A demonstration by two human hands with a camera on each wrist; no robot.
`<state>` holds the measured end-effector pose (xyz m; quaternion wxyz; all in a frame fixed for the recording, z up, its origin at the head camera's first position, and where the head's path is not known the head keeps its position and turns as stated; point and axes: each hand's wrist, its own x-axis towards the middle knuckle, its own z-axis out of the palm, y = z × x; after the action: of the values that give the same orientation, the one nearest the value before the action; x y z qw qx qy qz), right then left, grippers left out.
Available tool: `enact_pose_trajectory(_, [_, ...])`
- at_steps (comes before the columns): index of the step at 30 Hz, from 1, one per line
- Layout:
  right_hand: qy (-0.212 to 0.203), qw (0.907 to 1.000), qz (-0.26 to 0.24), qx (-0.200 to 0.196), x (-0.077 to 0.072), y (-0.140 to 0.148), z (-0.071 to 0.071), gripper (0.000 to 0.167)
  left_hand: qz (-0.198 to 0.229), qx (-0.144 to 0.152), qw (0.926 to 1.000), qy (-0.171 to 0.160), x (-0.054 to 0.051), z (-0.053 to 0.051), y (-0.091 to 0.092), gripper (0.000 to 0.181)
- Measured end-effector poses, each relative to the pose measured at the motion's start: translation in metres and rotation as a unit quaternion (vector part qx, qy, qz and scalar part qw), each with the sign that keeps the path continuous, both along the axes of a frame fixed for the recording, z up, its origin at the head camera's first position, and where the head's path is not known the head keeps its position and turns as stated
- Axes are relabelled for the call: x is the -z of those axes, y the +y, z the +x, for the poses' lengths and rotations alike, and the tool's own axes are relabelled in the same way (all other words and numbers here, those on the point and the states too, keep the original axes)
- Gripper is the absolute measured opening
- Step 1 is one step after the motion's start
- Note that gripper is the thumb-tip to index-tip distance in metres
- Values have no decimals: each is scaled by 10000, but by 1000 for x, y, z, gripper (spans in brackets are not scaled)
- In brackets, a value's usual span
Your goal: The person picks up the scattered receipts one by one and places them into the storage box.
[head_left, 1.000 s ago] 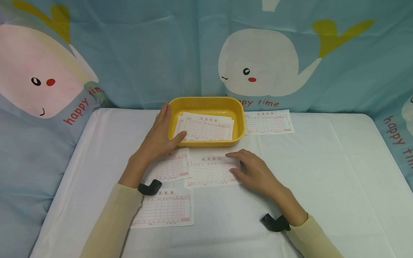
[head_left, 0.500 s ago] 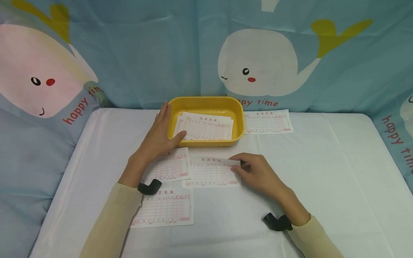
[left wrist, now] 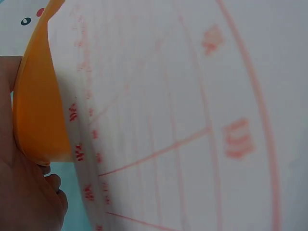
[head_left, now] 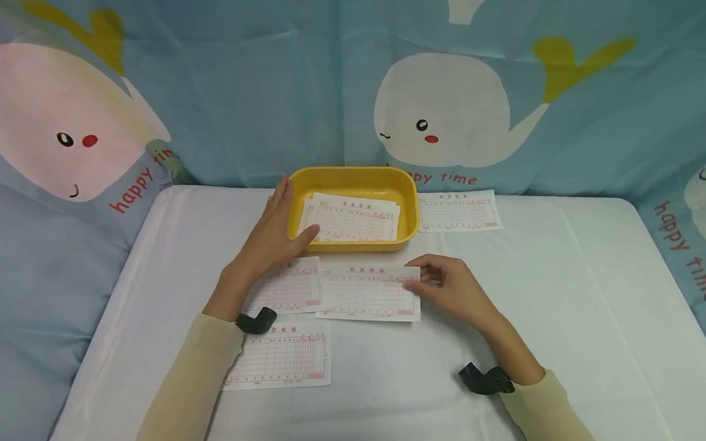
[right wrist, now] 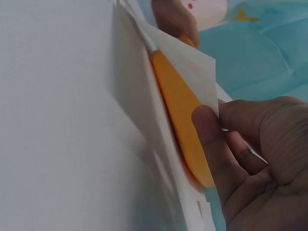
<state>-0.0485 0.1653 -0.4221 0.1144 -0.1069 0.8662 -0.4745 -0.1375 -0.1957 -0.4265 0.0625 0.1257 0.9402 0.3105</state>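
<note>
Paper slip (head_left: 369, 296), red-ruled and printed, lies just on the person's side of the yellow tray (head_left: 354, 246), its right edge between the thumb and fingers of the right hand (head_left: 452, 285). Grip is a pinch: in the right wrist view the thumb (right wrist: 208, 122) presses one face, the index finger backs the other, and the corner stands raised from the white cloth (right wrist: 53, 120). The other right-hand fingers sit bent behind, out of line with the paper. The slip's far left end reaches a second slip (head_left: 290, 287), near the tray's front left corner and partly hidden by the left forearm; cannot tell which overlaps which. Left hand (head_left: 270, 235) holds the tray by its left end, fingers laid along the outer wall, thumb bent over the front left corner and close above the papers inside. Stack of slips (head_left: 356, 220) rests in the tray, slightly fanned, several edges showing. One more slip (head_left: 457, 212) lies flat just right of the tray. Another slip (head_left: 282, 357) lies farther in front of the tray, off to its left, its left end under the sleeve (head_left: 188, 382). Behind the tray hangs a blue curtain (head_left: 250, 86) with printed whales.
</note>
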Motion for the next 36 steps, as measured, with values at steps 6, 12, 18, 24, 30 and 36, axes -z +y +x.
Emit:
enact_pose_trajectory(6, [222,9989,-381,139,-6,7,-3,44,-20,8,10000,36,1,1,-1,105])
enact_pose_trajectory(12, [682,9969,-283,282,-12,10,-5,37,-14,-45,10000,56,0,-1,-1,105])
enact_pose_trajectory(18, [591,9969,-250,459,-15,12,-6,35,42,-37,10000,45,0,0,-1,105])
enact_pose_trajectory(24, [270,9964,-259,755,-20,12,-12,26,41,-23,10000,70,2,0,-2,106])
enact_pose_trajectory(30, [86,9955,-523,790,-29,14,-26,23,37,-18,10000,25,0,1,-1,107])
enact_pose_trajectory(36, [-23,9947,-545,874,-42,16,-45,26,20,-49,10000,29,0,1,0,106])
